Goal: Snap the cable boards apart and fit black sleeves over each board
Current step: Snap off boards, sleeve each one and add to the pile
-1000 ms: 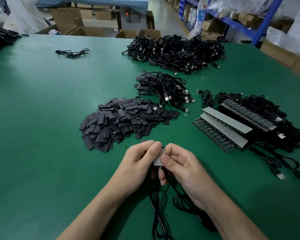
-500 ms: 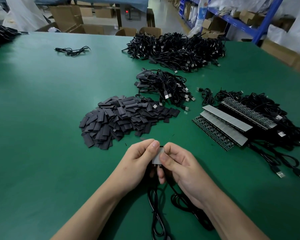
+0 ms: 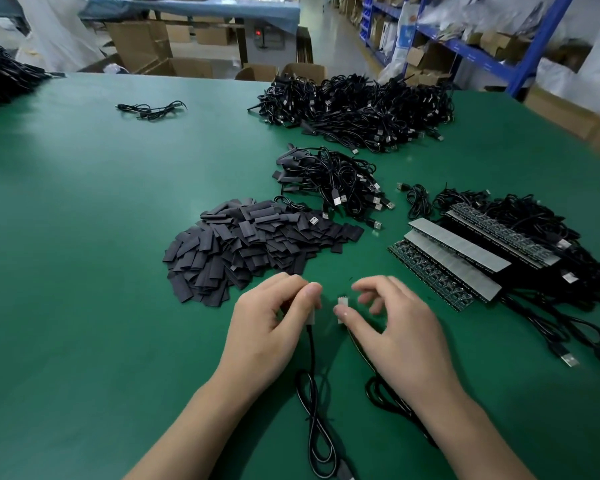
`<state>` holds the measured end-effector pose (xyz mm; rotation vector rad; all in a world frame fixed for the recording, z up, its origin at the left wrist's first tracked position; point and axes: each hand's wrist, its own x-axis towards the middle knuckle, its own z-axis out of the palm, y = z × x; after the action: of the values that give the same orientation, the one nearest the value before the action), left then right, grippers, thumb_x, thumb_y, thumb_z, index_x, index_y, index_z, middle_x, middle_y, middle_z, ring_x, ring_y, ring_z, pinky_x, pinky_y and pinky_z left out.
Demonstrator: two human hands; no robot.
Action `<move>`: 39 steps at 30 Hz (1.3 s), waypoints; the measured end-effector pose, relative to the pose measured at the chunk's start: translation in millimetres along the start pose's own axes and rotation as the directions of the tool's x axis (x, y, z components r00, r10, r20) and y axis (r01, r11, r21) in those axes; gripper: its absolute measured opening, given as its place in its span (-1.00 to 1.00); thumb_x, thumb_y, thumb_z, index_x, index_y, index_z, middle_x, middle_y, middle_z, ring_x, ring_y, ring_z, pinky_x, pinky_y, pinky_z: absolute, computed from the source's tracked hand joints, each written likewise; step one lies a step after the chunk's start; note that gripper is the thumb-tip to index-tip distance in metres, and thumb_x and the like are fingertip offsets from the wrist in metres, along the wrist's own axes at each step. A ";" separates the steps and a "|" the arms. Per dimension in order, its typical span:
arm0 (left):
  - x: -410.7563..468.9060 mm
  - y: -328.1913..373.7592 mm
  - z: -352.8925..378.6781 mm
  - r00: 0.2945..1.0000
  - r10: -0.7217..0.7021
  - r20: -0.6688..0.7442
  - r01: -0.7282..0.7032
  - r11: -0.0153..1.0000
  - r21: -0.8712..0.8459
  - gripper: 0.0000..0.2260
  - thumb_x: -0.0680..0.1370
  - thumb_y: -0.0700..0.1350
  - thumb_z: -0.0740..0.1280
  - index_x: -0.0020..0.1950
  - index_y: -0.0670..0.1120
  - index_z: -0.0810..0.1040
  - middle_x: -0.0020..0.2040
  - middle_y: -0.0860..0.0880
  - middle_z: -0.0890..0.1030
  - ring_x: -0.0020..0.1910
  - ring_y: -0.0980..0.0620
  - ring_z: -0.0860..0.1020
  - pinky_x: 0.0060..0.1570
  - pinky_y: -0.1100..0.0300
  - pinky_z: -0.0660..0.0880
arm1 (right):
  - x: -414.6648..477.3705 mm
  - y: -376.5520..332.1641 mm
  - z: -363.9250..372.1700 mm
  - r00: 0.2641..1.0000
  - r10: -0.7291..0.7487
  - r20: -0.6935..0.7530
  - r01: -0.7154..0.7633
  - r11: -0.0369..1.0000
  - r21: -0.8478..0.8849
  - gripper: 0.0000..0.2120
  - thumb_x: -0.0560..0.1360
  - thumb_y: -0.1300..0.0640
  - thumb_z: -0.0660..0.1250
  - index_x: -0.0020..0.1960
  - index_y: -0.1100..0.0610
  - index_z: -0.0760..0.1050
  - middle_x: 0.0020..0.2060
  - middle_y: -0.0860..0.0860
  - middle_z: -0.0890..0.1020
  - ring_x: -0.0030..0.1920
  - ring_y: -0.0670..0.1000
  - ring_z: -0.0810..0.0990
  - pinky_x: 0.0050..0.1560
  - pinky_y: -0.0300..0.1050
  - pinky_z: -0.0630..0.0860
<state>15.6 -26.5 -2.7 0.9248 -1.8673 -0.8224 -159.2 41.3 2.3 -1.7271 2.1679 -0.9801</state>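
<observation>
Big green-matted worktable [image 3: 84,237] fills the foreground. Behind it: brown cardboard boxes [image 3: 142,43] on a pale concrete floor [image 3: 329,32], blue steel shelving rack [image 3: 534,53] at right, blue-topped bench [image 3: 194,8] at back.

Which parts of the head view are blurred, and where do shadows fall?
Head view: the right hand fingers are motion-blurred, and the far-right shelving smears at the wide-angle edge; the sleeve pile is sharp; soft shadows lie on the green table under both wrists.

Single head-worn view, forward and down, close over green table [image 3: 84,271].
</observation>
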 end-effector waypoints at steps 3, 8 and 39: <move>-0.2 2.0 1.6 0.999 0.008 -0.041 -0.010 0.999 -0.045 -0.73 0.64 0.07 0.26 -0.10 0.02 0.70 -0.22 0.08 0.50 -0.18 0.00 0.54 -0.18 0.21 0.44 | -0.2 -3.3 -2.0 0.987 -0.156 0.037 0.154 0.987 0.042 -0.63 0.51 -0.31 0.27 0.15 -0.10 0.58 -0.02 -0.30 0.53 0.06 -0.21 0.46 0.05 -0.36 0.40; -1.5 8.3 0.7 0.997 -0.060 0.054 0.068 0.982 -0.174 -0.71 0.62 0.13 0.26 0.04 0.09 0.75 -0.05 0.11 0.54 -0.02 -0.01 0.58 -0.03 0.24 0.48 | -12.8 -20.2 7.4 0.943 -0.217 0.253 0.113 0.922 0.371 -0.73 0.49 -0.26 0.33 -0.06 -0.09 0.62 -0.07 -0.27 0.61 0.07 -0.17 0.57 0.03 -0.34 0.43; 21.3 -46.8 -63.9 0.890 -0.121 -0.440 0.367 0.762 0.533 -0.91 0.55 -0.07 0.46 0.03 0.03 0.74 -0.03 0.02 0.67 -0.02 -0.13 0.63 0.01 -0.13 0.54 | 0.5 2.1 -13.6 0.947 -0.023 0.320 -0.091 0.937 0.337 -0.77 0.67 -0.01 0.25 -0.11 -0.10 0.60 -0.45 -0.07 0.47 -0.41 -0.09 0.37 -0.34 -0.14 0.33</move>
<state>78.4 -79.2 -6.7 1.6410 -1.6842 -0.1298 -168.2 46.1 11.4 -1.5484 1.6982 -0.9312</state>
